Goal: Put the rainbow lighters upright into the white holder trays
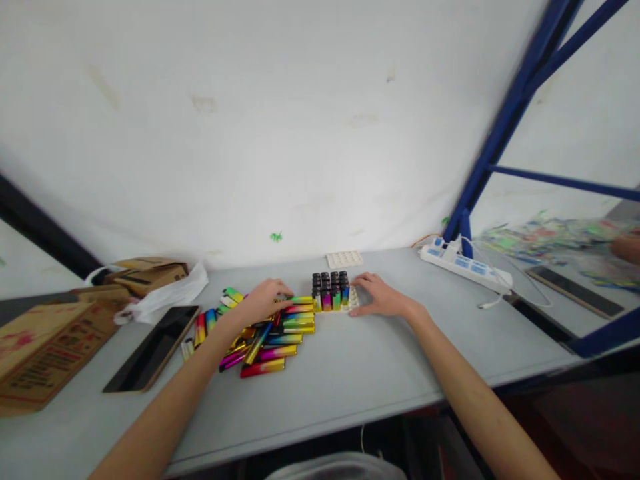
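Rows of upright lighters [327, 300] with black tops and bright metallic bodies stand in a white slotted tray [354, 306]. My right hand [380, 297] is at the tray's right end, its thumb at the front corner and its fingers at the back, gripping it. To the left lies a loose pile of multicoloured lighters [273, 353]. Over the pile's upper edge is my left hand [265, 301], its fingers closed at the end of a green-and-yellow lighter [303, 301], which points toward the tray.
Another white slotted tray [345, 259] lies by the wall. At left are a tablet-like dark panel [153, 350], a white plastic bag [167, 297] and cardboard boxes [55, 350]. A power strip [467, 267] with cables sits near a blue frame [500, 133]. Another person's hand [627, 247] shows far right.
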The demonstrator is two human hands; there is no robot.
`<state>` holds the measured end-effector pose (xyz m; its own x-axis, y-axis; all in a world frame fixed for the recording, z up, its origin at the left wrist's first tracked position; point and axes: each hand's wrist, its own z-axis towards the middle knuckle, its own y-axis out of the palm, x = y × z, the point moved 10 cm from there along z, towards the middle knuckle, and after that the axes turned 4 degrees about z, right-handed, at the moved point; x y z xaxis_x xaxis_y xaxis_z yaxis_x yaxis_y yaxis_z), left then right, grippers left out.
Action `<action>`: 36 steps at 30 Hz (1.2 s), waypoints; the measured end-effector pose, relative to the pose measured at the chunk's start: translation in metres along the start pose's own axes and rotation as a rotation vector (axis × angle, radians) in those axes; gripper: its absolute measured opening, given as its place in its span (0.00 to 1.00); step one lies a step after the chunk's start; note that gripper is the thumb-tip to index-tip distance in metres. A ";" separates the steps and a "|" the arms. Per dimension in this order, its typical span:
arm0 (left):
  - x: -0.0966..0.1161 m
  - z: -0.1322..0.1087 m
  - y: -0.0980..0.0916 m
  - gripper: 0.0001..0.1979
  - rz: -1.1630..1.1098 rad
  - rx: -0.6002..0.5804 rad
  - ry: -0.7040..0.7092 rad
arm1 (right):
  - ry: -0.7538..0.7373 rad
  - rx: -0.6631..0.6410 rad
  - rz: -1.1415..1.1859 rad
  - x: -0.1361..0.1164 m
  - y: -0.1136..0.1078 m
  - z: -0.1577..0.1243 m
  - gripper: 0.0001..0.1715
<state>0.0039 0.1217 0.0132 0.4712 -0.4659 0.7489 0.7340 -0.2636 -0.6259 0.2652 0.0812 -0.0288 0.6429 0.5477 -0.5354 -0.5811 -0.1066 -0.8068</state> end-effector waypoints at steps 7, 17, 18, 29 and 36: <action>0.005 -0.003 -0.013 0.12 -0.161 0.102 -0.051 | 0.001 -0.017 -0.004 0.000 0.001 0.000 0.44; 0.041 -0.019 -0.002 0.19 -0.920 0.247 -0.153 | 0.017 -0.035 -0.016 -0.002 0.000 0.000 0.44; 0.043 -0.020 0.005 0.18 -0.928 0.208 -0.171 | 0.017 -0.037 -0.015 -0.002 0.000 0.000 0.44; 0.043 -0.026 0.036 0.19 -0.986 0.033 -0.268 | 0.000 -0.013 -0.018 0.005 0.001 -0.001 0.43; 0.038 -0.026 0.039 0.14 -0.955 0.044 -0.297 | -0.004 -0.012 -0.010 0.006 0.001 -0.001 0.43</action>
<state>0.0375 0.0718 0.0112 -0.2261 0.1566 0.9614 0.8834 -0.3829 0.2701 0.2687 0.0832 -0.0330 0.6469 0.5522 -0.5260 -0.5682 -0.1109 -0.8154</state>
